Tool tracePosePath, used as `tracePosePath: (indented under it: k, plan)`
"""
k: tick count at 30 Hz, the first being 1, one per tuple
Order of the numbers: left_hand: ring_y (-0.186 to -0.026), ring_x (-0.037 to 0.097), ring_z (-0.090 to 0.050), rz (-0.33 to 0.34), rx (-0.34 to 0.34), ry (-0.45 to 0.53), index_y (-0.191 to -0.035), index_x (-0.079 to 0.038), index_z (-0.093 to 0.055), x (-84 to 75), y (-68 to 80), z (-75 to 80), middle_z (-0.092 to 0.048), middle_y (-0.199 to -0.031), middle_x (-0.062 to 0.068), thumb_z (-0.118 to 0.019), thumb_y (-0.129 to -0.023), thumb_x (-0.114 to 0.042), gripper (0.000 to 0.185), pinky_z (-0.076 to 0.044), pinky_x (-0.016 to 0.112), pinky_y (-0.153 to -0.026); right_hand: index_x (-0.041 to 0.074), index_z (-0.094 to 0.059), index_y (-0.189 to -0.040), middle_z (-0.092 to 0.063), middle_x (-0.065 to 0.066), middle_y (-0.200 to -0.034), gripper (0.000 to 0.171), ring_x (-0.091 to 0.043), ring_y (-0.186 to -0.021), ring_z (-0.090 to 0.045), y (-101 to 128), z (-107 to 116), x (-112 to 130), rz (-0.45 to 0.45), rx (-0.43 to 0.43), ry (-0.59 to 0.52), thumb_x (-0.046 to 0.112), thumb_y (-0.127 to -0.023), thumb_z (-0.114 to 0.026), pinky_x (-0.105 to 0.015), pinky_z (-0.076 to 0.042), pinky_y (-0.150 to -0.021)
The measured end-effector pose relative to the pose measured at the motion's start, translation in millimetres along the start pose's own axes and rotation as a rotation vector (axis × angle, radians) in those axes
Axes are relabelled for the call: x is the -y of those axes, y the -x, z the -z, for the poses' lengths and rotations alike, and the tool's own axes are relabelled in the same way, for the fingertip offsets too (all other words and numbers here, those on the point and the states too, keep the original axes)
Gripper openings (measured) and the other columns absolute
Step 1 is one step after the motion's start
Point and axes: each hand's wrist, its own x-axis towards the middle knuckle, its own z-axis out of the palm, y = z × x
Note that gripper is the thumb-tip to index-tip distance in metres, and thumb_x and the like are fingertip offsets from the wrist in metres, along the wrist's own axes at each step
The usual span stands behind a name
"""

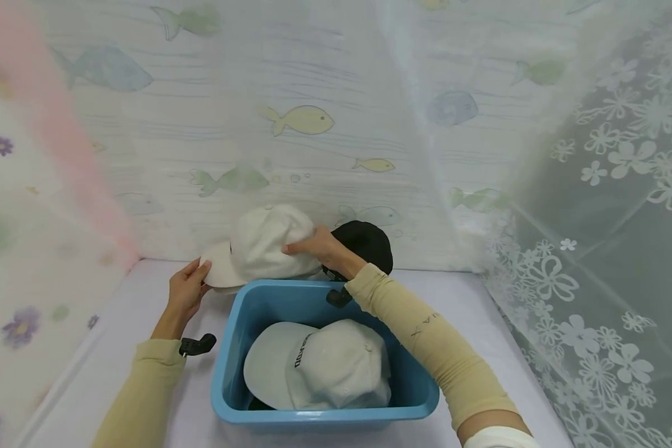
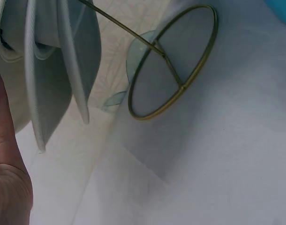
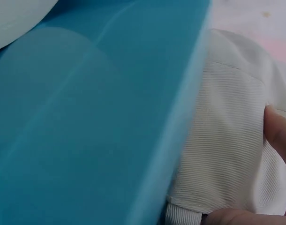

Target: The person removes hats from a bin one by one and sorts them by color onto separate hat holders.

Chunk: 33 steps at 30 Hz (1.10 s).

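A white baseball cap is held by both hands behind the blue basin. At its brim my left hand pinches with the thumb on top. My right hand grips the crown's other side, thumb toward me; in the right wrist view its fingertips press the fabric. Several white brims hang layered beside the left fingers in the left wrist view, so more than one cap is stacked there. Below them shows a brass-coloured wire stand with a ring base. A black cap sits behind the right wrist, partly hidden.
The blue plastic basin stands between the forearms, close in front of the held cap. A white cap with dark lettering lies inside it, over something dark. White cloth covers the table; a fish-print curtain hangs behind.
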Motion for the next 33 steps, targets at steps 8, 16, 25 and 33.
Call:
tracePosePath:
  k: [8, 16, 25, 33]
  plan:
    - [-0.089, -0.003, -0.067, -0.113, 0.062, -0.027, -0.157, 0.005, -0.029, 11.3, -0.4, 8.0, -0.067, -0.097, -0.02, -0.061, -0.103, -0.025, 0.069, -0.058, 0.016, -0.072, 0.004, -0.049, -0.139, -0.055, -0.013, -0.132, 0.071, -0.027, -0.116, -0.054, 2, -4, -8, 0.041, -0.015, 0.104, 0.02, -0.082, -0.088, -0.041, -0.05, -0.1]
    - [-0.084, -0.004, -0.067, -0.073, 0.036, -0.093, -0.155, 0.007, -0.032, 5.5, 0.9, 10.3, -0.068, -0.096, -0.019, -0.064, -0.102, -0.026, 0.071, -0.058, 0.016, -0.071, 0.0, -0.04, -0.147, -0.049, -0.018, -0.142, 0.079, -0.031, -0.124, -0.052, 3, -3, -5, 0.009, 0.0, 0.092, 0.022, -0.086, -0.084, -0.044, -0.046, -0.107]
    - [-0.085, -0.006, -0.064, 0.106, 0.031, -0.078, -0.159, 0.002, -0.026, -8.2, 10.3, -5.6, -0.055, -0.128, 0.005, -0.068, -0.099, -0.035, 0.082, -0.056, 0.014, -0.075, -0.004, -0.041, -0.146, -0.045, -0.02, -0.145, 0.067, -0.033, -0.128, -0.05, 2, 6, 7, 0.017, -0.028, -0.133, 0.017, -0.093, -0.076, -0.048, -0.041, -0.114]
    - [-0.08, -0.01, -0.06, 0.055, 0.011, -0.219, -0.158, 0.007, -0.021, -12.1, 19.6, -7.6, -0.036, -0.155, 0.031, -0.069, -0.098, -0.029, 0.085, -0.055, 0.012, -0.071, -0.003, -0.034, -0.15, -0.038, -0.02, -0.15, 0.078, -0.03, -0.128, -0.048, 8, 5, 4, -0.013, 0.019, -0.089, 0.018, -0.089, -0.079, -0.044, -0.042, -0.113]
